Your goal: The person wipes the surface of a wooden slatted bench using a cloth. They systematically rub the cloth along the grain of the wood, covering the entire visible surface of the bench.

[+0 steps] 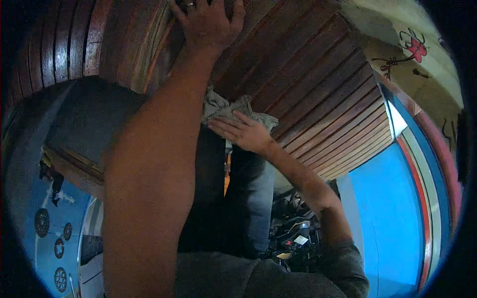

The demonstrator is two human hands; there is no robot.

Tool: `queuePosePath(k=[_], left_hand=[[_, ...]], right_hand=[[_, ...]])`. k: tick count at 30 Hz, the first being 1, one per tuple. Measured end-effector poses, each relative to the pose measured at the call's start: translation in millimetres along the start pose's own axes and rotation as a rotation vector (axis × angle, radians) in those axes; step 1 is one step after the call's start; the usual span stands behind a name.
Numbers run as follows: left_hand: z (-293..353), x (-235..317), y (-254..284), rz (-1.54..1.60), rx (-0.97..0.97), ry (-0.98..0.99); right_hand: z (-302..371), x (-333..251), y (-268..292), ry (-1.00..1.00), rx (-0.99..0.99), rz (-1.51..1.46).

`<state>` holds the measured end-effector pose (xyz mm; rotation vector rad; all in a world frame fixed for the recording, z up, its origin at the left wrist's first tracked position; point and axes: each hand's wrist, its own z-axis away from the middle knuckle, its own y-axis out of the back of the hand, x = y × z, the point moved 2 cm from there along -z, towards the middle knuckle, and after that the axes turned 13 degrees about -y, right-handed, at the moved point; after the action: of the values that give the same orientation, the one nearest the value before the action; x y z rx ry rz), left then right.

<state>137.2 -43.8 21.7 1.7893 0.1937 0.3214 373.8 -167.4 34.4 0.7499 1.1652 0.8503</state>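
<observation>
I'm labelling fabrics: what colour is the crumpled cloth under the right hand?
The crumpled fabric cloth looks pale grey, best seen in the head view.

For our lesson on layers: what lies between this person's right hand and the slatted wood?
In the head view, a crumpled grey cloth lies between the right hand and the slatted wood.

Right of frame: bright blue wall (pixel 387 198), bordered by red band (pixel 416 184). Upper right: cream surface (pixel 371 39) with 1 red flower motif (pixel 417 49). Lower left: duller blue wall (pixel 37 186), 4 dark round ornaments (pixel 41 222). Light dim overall.
</observation>
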Motion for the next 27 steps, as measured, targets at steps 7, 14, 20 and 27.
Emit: queuePosePath(k=[7, 14, 20, 27], left_hand=[[-3.7, 4.1, -0.3, 0.009, -0.043, 0.002], [-1.7, 2.0, -4.8, 0.037, -0.055, 0.041], [-2.6, 1.4, -4.3, -0.017, -0.042, 0.025], [3.7, -4.3, -2.1, -0.016, -0.084, 0.026]], right_hand=[[-33.6, 193.5, 68.7, -0.689, 0.507, 0.338], [-79.9, 178.2, 79.1, -0.863, 0.842, 0.191], [-13.1, -20.9, -30.0, 0.010, 0.070, 0.007], [-32.2, 37.2, 5.6, -0.177, 0.253, -0.020]])
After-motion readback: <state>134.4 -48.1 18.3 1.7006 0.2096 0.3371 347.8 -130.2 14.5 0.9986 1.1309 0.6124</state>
